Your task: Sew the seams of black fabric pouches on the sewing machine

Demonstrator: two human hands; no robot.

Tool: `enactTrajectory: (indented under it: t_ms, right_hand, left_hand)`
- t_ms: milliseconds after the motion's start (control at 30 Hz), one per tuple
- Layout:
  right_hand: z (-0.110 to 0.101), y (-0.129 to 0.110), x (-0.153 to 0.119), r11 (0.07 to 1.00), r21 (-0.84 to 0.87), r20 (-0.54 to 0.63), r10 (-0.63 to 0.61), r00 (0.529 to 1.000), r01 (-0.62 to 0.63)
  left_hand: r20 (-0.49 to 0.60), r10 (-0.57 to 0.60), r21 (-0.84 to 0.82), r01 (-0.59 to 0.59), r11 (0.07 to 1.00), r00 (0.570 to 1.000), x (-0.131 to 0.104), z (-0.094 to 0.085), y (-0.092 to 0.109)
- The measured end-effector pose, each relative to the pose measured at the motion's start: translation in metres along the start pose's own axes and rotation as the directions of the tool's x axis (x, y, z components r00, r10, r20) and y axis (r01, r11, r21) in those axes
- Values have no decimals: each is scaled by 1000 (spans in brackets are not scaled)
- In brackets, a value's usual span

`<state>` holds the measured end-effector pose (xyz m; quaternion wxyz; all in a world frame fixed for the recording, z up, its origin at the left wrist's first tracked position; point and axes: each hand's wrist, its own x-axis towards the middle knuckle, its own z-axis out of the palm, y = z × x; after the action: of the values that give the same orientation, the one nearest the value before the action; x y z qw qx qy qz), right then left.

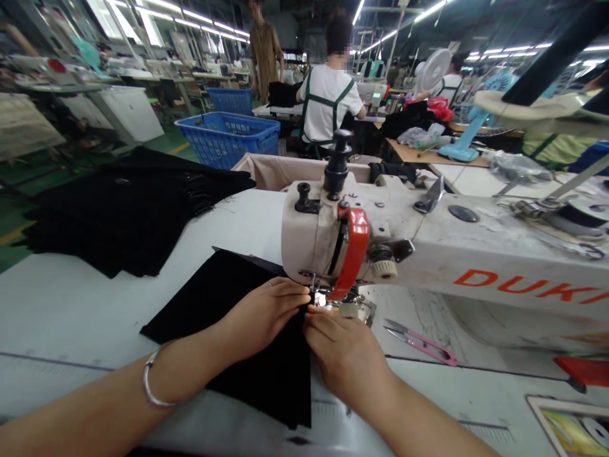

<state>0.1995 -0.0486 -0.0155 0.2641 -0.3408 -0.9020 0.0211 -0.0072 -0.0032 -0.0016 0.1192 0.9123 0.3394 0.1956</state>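
Note:
A piece of black fabric [266,374] lies on the white sewing table, with its right edge at the needle area of a sewing machine [404,216]. My left hand [266,314] rests on top of the cloth, fingers stretched out and close together, tips beside the presser foot. A bracelet circles that wrist. Just in front of the needle, my right hand [345,343] has its fingers curled and pinched on the fabric's right edge. Both sets of fingertips are close to each other by a small bright light. The needle itself is largely hidden.
Pink-handled thread snips [423,343] lie right of my right hand. A pile of black fabric pieces [118,203] sits at the table's left. Beyond stand a blue basket [228,136] and a seated co-worker [330,101]. A thread spool [578,219] is on the right.

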Motion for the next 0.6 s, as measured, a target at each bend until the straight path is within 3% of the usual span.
enactTrajectory:
  t_ms: [400, 500, 600]
  right_hand:
    - [6, 0, 1, 998, 44, 16, 44, 999, -45]
    - [-6, 2, -2, 998, 50, 22, 48, 999, -49]
    - [-32, 2, -15, 990, 115, 92, 70, 993, -81]
  left_hand:
    - [64, -51, -29, 53, 998, 997, 1, -3, -3]
    - [109, -39, -27, 43, 999, 993, -11, -13, 9]
    - [203, -15, 18, 11, 1000, 979, -38, -23, 33]
